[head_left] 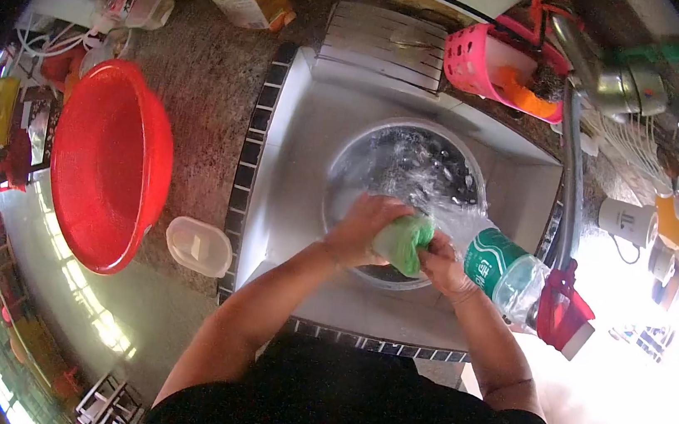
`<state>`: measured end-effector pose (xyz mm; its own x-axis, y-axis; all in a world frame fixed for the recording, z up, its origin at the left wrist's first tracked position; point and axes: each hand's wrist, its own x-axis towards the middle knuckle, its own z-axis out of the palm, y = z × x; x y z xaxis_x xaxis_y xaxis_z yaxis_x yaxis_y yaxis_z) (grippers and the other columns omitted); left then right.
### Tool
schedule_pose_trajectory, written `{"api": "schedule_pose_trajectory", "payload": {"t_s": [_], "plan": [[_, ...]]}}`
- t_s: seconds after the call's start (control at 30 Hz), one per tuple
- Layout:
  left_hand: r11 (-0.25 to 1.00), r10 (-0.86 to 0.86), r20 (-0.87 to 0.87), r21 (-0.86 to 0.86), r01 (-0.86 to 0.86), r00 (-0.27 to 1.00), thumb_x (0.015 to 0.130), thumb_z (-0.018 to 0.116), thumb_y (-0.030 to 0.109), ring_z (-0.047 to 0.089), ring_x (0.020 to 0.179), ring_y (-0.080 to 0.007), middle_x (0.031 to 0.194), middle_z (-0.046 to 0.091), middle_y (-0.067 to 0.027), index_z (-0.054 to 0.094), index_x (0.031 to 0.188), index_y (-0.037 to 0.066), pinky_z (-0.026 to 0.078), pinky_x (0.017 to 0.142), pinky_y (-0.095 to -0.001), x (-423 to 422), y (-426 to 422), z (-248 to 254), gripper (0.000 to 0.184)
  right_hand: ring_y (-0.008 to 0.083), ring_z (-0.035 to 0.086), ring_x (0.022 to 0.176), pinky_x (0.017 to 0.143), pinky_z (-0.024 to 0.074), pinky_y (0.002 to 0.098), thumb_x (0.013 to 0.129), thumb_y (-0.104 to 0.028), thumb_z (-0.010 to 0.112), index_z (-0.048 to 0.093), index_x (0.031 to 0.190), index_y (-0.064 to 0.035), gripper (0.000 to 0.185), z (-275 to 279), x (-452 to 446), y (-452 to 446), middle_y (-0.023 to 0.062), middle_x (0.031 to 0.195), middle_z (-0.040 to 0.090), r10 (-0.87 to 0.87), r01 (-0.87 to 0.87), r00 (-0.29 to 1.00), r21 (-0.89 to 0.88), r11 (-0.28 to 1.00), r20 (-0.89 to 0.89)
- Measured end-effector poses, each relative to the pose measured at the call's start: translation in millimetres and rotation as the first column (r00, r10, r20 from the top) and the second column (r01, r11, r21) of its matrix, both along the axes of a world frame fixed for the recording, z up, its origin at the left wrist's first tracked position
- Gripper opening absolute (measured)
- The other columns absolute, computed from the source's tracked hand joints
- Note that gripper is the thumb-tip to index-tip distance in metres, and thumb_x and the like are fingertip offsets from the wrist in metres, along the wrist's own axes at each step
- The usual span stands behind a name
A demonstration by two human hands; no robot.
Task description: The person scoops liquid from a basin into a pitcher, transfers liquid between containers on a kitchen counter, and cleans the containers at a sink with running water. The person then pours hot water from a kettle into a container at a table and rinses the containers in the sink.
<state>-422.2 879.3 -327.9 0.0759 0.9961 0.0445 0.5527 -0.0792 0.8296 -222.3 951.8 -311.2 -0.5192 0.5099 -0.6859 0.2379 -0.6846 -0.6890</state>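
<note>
My left hand [365, 228] is closed around a green cloth-like thing [404, 244], whitish on its left part and bright green with a folded edge on its right. My right hand [445, 266] grips the right edge of it with bent fingers. Whether it wraps something harder inside, I cannot tell. Both hands are over the near rim of a round metal basin [338, 153] of water in the sink. Beside my right hand, a clear plastic bottle with a green label [495, 259] hangs sideways, and water streams from it into the basin.
The tiled sink [278, 163] surrounds the basin. A red tub [106, 169] and a clear plastic lid-like container [199, 246] stand on the left. A pink basket [467, 59] sits at the back right. Red cloth [560, 312] is tied near the bottle. A white kettle-like vessel [627, 221] is at right.
</note>
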Motion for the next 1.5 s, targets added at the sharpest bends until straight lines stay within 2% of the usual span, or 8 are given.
{"api": "schedule_pose_trajectory", "payload": {"t_s": [0.23, 0.5, 0.7, 0.83, 1.07, 1.33, 1.4, 1.5], "plan": [[0.948, 0.288, 0.086, 0.119, -0.296, 0.954, 0.045, 0.085, 0.019, 0.046, 0.113, -0.0319, 0.120, 0.050, -0.0103, 0.041, 0.130, 0.014, 0.033, 0.095, -0.0443, 11.9, 3.7, 3.9, 0.096, 0.0186, 0.061, 0.084, 0.068, 0.0460, 0.0248, 0.087, -0.018, 0.058, 0.058, 0.110, -0.0027, 0.028, 11.7, -40.1, 52.0, 0.0091, 0.098, 0.062, 0.148, -0.334, 0.914, 0.493, 0.803, 0.379], [0.972, 0.230, -0.079, 0.064, -0.225, 0.970, 0.043, 0.086, 0.020, 0.045, 0.113, -0.0314, 0.121, 0.048, -0.0098, 0.042, 0.131, 0.016, 0.033, 0.094, -0.0499, 41.4, -2.7, 1.5, 0.099, 0.0287, 0.062, 0.090, 0.081, 0.0482, 0.0362, 0.088, -0.020, 0.057, 0.057, 0.110, 0.0010, 0.030, 22.0, -13.5, 27.9, 0.0150, 0.098, 0.063, 0.009, -0.446, 0.867, 0.765, 0.465, 0.499], [0.974, 0.216, 0.008, 0.071, -0.216, 0.976, 0.042, 0.086, 0.020, 0.045, 0.114, -0.0316, 0.122, 0.047, -0.0098, 0.041, 0.132, 0.018, 0.032, 0.094, -0.0502, 24.2, -5.6, -1.9, 0.101, 0.0336, 0.058, 0.100, 0.089, 0.0444, 0.0417, 0.087, -0.022, 0.055, 0.055, 0.115, -0.0015, 0.035, 66.1, -41.2, 15.2, 0.0185, 0.106, 0.059, 0.308, -0.747, 0.597, 0.375, 0.549, 0.741], [0.992, 0.123, -0.091, 0.012, -0.122, 0.988, 0.047, 0.086, 0.028, 0.042, 0.119, -0.0318, 0.124, 0.046, -0.0095, 0.041, 0.133, 0.020, 0.026, 0.101, -0.0552, 45.1, -22.3, -12.9, 0.097, 0.0302, 0.056, 0.103, 0.090, 0.0437, 0.0388, 0.084, -0.021, 0.057, 0.054, 0.117, -0.0031, 0.037, -32.4, -29.6, 17.2, 0.0165, 0.110, 0.058, 0.640, -0.918, 0.349, 0.115, 0.379, 0.685], [0.983, 0.090, -0.072, 0.168, -0.077, 0.993, 0.054, 0.081, 0.039, 0.038, 0.125, -0.0297, 0.127, 0.045, -0.0089, 0.043, 0.132, 0.023, 0.017, 0.107, -0.0595, 42.4, -48.7, -18.5, 0.088, 0.0273, 0.057, 0.101, 0.087, 0.0449, 0.0368, 0.082, -0.017, 0.060, 0.056, 0.114, -0.0031, 0.035, -131.6, -32.6, -24.1, 0.0144, 0.107, 0.059, 0.695, -0.962, 0.228, 0.047, 0.270, 0.682], [0.985, 0.090, -0.087, 0.153, -0.076, 0.992, 0.052, 0.082, 0.042, 0.042, 0.122, -0.0299, 0.126, 0.046, -0.0097, 0.043, 0.131, 0.021, 0.023, 0.106, -0.0584, 47.5, -36.5, -28.4, 0.091, 0.0239, 0.058, 0.098, 0.084, 0.0463, 0.0345, 0.079, -0.013, 0.062, 0.058, 0.110, -0.0031, 0.033, -111.0, -16.2, -25.8, 0.0120, 0.103, 0.060, 0.754, -0.896, 0.403, 0.058, 0.440, 0.519], [0.978, 0.079, -0.134, 0.201, -0.051, 0.988, 0.050, 0.083, 0.042, 0.043, 0.121, -0.0302, 0.126, 0.046, -0.0103, 0.042, 0.132, 0.020, 0.025, 0.104, -0.0574, 40.7, -29.9, -21.8, 0.094, 0.0231, 0.058, 0.097, 0.083, 0.0466, 0.0339, 0.078, -0.012, 0.063, 0.058, 0.109, -0.0031, 0.032, -90.9, -16.4, -17.1, 0.0115, 0.102, 0.061, 0.741, -0.823, 0.533, 0.051, 0.565, 0.408], [0.997, -0.041, -0.047, -0.064, 0.037, 0.998, 0.049, 0.086, 0.038, 0.041, 0.122, -0.0309, 0.127, 0.045, -0.0111, 0.040, 0.132, 0.017, 0.027, 0.103, -0.0549, 20.1, -18.2, -5.9, 0.097, 0.0219, 0.058, 0.096, 0.082, 0.0472, 0.0331, 0.077, -0.011, 0.064, 0.059, 0.107, -0.0032, 0.032, -52.8, -21.8, 0.9, 0.0106, 0.101, 0.061, 0.476, -0.443, 0.872, -0.229, 0.867, 0.115]]}}
